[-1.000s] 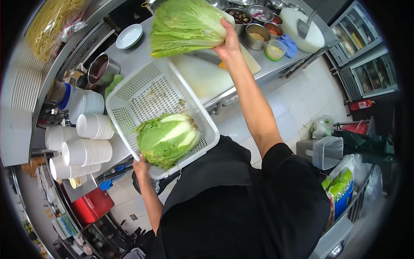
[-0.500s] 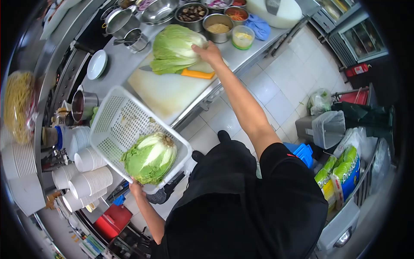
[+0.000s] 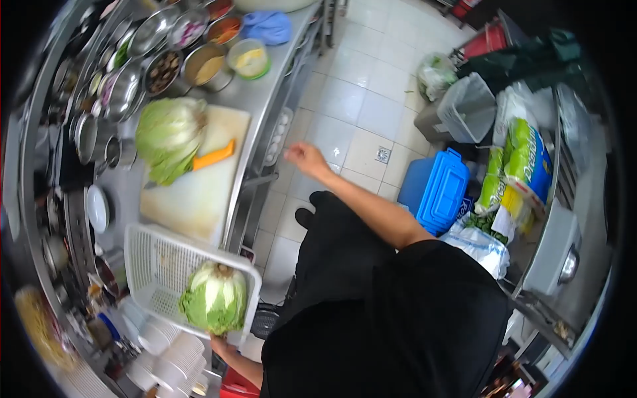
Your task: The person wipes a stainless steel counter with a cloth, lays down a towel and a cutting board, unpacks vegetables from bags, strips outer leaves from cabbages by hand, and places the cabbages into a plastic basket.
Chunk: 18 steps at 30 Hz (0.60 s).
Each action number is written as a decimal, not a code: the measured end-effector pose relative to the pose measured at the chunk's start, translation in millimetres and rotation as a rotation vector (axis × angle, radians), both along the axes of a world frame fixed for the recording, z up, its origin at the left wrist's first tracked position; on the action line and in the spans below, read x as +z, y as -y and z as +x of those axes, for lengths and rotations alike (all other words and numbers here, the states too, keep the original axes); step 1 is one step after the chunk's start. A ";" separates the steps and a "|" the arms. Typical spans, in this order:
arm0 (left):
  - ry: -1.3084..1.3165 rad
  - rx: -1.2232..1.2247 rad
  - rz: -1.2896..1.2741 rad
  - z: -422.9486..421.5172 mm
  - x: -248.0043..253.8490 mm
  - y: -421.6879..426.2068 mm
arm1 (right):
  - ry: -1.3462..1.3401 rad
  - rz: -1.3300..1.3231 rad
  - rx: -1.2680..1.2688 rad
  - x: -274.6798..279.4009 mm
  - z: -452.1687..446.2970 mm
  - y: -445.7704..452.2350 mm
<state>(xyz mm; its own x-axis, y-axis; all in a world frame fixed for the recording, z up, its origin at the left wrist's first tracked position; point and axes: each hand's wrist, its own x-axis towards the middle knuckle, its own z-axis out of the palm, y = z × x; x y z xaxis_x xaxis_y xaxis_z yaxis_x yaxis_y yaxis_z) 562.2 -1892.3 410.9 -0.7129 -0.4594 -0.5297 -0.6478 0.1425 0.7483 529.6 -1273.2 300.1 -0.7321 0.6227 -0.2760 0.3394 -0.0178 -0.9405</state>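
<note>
Left hand (image 3: pixel 221 345) grips a basket (image 3: pixel 159 260) holding a cabbage (image 3: pixel 215 300); right hand (image 3: pixel 306 158), loosely half-open, hangs beside the worktop (image 3: pixel 257 94).

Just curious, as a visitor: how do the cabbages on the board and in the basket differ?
The board cabbage partly hides a knife; the basket cabbage has none beside it. The basket cabbage shows bold white ribs, while the board cabbage looks mostly pale green. Both are leafy and look whole.

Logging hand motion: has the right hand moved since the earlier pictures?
Yes: the right hand has moved away from the board, out past the counter edge.
</note>
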 end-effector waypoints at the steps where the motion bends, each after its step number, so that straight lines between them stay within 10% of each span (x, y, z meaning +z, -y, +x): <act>1: 0.007 -0.028 -0.005 -2.9 -4.6 -0.2 | 0.044 -0.022 0.038 -16.7 15.5 3.6; 3: 0.145 -0.049 -0.155 0.1 -2.3 12.2 | 0.092 -0.090 0.076 -32.9 33.9 17.7; 6: -0.153 -0.763 -0.774 51.3 -21.3 32.8 | 0.158 -0.290 0.542 -28.1 28.3 60.4; 8: 0.017 0.201 0.339 60.1 -23.2 -5.1 | 0.018 -0.540 0.941 -23.1 6.4 118.0; 12: -0.242 0.477 0.355 112.0 -7.4 -92.4 | -0.791 -0.173 1.126 57.7 -31.9 194.5; 18: -0.496 0.561 0.279 196.8 1.2 -180.9 | -0.473 -0.633 1.450 133.9 -30.9 159.8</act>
<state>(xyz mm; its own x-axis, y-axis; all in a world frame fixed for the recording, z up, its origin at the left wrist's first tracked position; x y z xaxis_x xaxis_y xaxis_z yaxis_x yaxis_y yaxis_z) 758.9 -1711.3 412.1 -0.5974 -0.7166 -0.3601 -0.1498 -0.3413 0.9279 498.6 -1433.1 434.0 -0.6547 -0.7292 0.1991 0.1173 -0.3582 -0.9262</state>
